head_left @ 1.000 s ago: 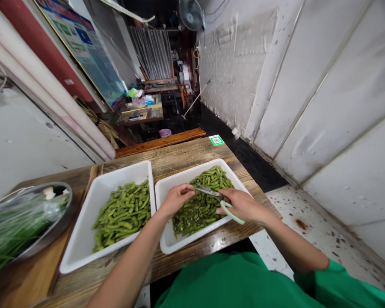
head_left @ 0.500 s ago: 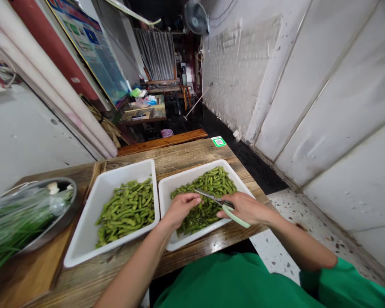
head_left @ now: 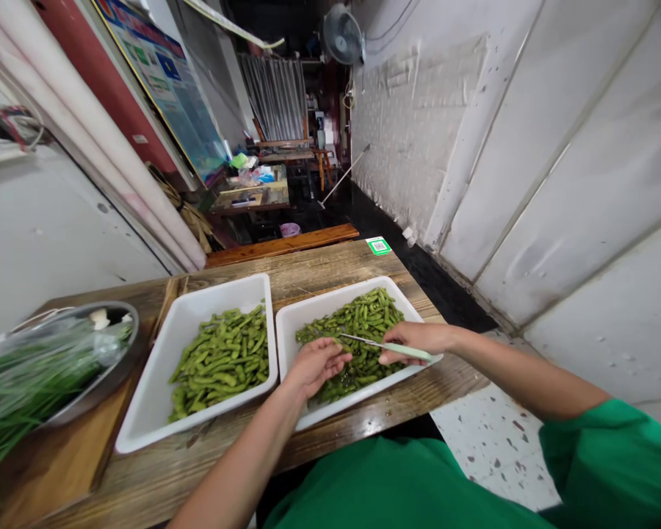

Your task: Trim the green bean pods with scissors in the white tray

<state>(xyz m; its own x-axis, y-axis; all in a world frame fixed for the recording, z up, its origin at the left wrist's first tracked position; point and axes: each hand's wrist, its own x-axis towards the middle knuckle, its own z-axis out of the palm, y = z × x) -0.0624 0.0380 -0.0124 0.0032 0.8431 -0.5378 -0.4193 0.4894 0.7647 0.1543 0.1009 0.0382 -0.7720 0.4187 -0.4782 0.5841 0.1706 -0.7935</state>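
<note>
My right hand (head_left: 413, 342) grips a pair of scissors (head_left: 405, 351) with pale green handles, the blades pointing left over the right white tray (head_left: 293, 312). My left hand (head_left: 319, 365) is pinched around a green soybean pod (head_left: 338, 347), close to the scissor tips; the fingers partly hide it. Beneath both hands, many green soybean pods (head_left: 371, 312) lie in that tray. The left white tray (head_left: 162, 367) stands beside it and holds another heap of soybean pods (head_left: 223, 353).
A metal basin (head_left: 96, 389) at the left holds green stalks in clear plastic (head_left: 44, 367), over a wooden board (head_left: 69, 455). A green QR-code card (head_left: 378, 246) lies at the wooden table's (head_left: 330, 257) far corner. A bench (head_left: 286, 245) stands behind the table.
My right hand has turned the scissors flatter, with the handles higher than before. My left hand has rolled slightly and stays near the blade tips. The view has shifted a little.
</note>
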